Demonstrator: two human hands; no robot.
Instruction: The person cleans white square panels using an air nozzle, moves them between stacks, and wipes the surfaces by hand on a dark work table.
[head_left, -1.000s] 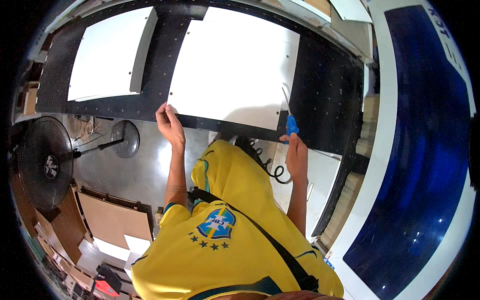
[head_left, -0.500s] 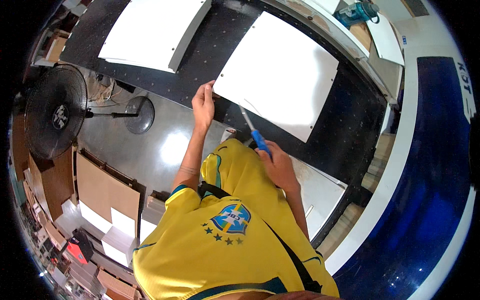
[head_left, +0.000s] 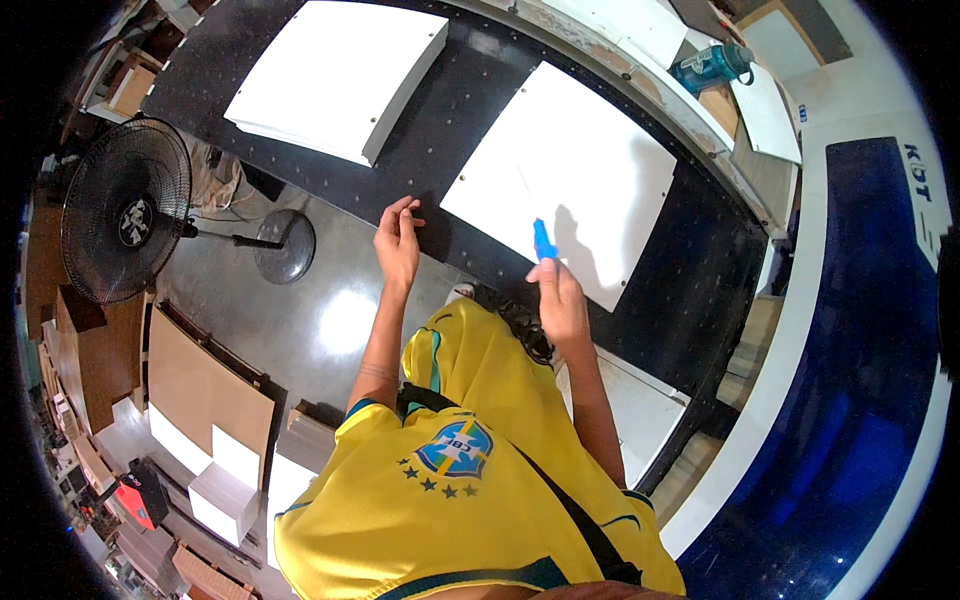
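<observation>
A blue-handled screwdriver [head_left: 544,241] is gripped in my right hand [head_left: 562,300]. Its thin shaft looks washed out against the white panel [head_left: 575,150] beneath, so I cannot tell whether the tip touches. The panel lies flat on the black table, with small dark holes or fittings near its corners. My left hand [head_left: 398,240] hovers at the table's near edge, just left of the panel's corner and apart from it. Its fingers are loosely bent and parted, with nothing visible in them.
A stack of white panels [head_left: 330,80] stands farther left on the black table [head_left: 690,280]. Left of the table is a black floor fan [head_left: 125,215]. A teal bottle [head_left: 712,68] rests beyond the table's raised far edge. To the right runs a blue-and-white machine panel [head_left: 830,350].
My left hand has come away from the panel's corner. My right hand has moved forward with the screwdriver, from the near edge to over the panel. The whole view has shifted slightly.
</observation>
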